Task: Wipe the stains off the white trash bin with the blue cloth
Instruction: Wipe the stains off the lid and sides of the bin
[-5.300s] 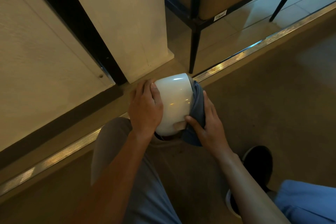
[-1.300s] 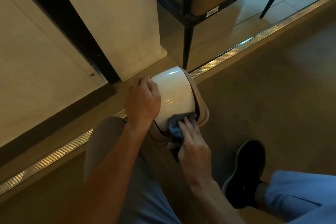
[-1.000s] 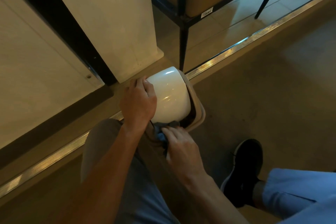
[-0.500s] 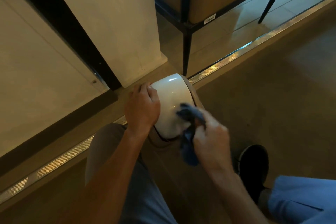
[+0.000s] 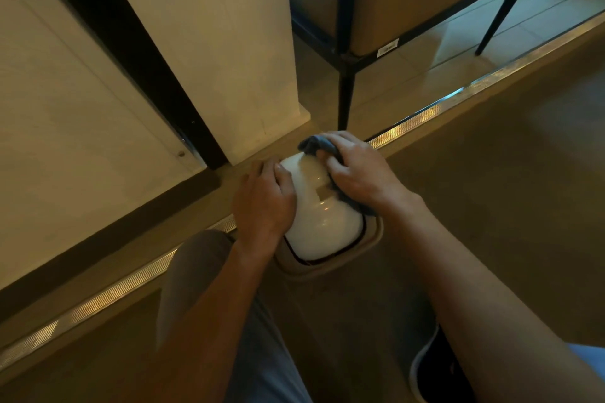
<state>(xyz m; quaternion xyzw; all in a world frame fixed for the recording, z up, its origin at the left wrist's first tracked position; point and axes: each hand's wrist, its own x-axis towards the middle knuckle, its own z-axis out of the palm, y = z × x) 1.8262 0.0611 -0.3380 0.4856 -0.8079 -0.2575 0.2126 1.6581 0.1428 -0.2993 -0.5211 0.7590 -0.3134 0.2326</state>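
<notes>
The white trash bin (image 5: 322,213) lies tipped on the floor (image 5: 491,206) just in front of the person's knee (image 5: 199,258), its base pointing away from the camera and its tan rim (image 5: 373,239) nearest the body. The left hand (image 5: 263,203) rests against the bin's left side, fingers laid over the curve and steadying it. The right hand (image 5: 357,170) presses the blue cloth (image 5: 316,144) onto the bin's upper right side, fingers curled round the bunched fabric, which sticks out beyond the fingertips at the far end. A metal floor strip (image 5: 425,114) runs just behind the bin, and a black chair leg (image 5: 345,98) stands beyond it. A dark shoe (image 5: 435,366) sits at lower right.
</notes>
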